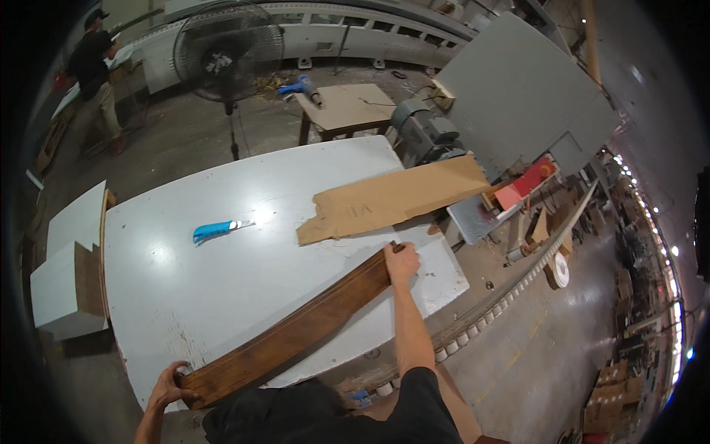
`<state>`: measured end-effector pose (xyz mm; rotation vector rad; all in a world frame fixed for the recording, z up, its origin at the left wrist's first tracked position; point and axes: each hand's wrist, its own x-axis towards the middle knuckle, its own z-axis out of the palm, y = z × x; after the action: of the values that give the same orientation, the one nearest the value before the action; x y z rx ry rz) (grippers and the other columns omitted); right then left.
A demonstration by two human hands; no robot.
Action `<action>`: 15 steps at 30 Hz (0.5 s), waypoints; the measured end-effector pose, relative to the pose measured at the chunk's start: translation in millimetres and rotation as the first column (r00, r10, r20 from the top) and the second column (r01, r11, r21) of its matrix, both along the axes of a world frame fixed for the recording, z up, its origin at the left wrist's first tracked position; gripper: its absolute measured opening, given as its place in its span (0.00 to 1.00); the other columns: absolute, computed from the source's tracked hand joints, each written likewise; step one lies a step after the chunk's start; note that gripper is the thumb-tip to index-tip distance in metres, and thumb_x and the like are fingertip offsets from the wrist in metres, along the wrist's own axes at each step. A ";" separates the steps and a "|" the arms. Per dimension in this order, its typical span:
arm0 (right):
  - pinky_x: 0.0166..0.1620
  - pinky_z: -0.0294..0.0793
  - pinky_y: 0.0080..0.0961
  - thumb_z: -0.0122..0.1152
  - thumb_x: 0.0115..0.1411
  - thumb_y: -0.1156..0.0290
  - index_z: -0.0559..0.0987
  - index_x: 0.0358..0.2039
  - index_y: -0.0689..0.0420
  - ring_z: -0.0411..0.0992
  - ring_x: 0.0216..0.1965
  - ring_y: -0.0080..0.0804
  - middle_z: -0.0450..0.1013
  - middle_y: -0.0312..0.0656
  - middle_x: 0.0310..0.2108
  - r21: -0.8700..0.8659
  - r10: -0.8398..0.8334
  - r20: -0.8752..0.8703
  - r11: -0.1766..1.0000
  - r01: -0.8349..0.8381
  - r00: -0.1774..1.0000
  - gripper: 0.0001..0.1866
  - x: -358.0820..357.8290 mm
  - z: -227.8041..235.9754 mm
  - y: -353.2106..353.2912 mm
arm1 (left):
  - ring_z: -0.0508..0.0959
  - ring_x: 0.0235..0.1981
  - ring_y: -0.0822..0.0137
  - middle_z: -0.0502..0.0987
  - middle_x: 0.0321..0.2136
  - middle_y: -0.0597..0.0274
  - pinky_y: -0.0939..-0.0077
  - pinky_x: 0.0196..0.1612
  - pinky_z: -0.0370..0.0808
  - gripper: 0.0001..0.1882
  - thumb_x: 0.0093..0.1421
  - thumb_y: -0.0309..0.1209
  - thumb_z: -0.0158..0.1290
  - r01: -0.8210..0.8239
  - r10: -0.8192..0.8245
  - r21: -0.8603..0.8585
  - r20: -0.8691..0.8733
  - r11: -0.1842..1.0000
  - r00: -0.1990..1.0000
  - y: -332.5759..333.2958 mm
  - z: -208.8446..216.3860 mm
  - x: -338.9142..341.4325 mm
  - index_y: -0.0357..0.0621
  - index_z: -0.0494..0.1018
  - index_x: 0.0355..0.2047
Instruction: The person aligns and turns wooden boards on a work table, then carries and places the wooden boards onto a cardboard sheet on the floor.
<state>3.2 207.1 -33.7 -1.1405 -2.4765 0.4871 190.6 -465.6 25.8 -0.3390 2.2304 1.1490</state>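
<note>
A long brown wooden board [288,325] with a grooved edge lies slantwise over the near side of the white table [170,281]. My left hand [171,385] grips its near left end, thumb and fingers around the corner. At the far right end, my right hand [401,263] is closed over the board's edge. Beyond the board rests a blue-handled utility knife [222,229], apart from both hands. A torn strip of brown cardboard [392,200] stretches across the table's right part, just past my right hand.
A pedestal fan [228,55] stands behind the table, near a small table [351,111] bearing a blue heat gun [305,90]. A grey motor [425,129] and large grey panel [518,96] are at right. White boxes [63,296] flank the left. Another person [96,70] stands far left.
</note>
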 end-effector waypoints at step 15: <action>0.48 0.66 0.25 0.58 0.60 0.62 0.80 0.42 0.64 0.69 0.41 0.29 0.75 0.38 0.37 -0.638 -0.158 -0.693 0.588 -0.497 0.703 0.18 47.6 -12.2 36.3 | 0.69 0.34 0.49 0.68 0.31 0.51 0.59 0.36 0.68 0.25 0.31 0.25 0.67 0.418 -0.565 -0.392 -0.426 0.819 0.707 15.6 30.9 32.8 0.41 0.71 0.33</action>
<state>50.8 243.3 -45.9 -0.6800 -1.6356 1.8719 223.4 -450.0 56.6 0.5386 2.7155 0.6824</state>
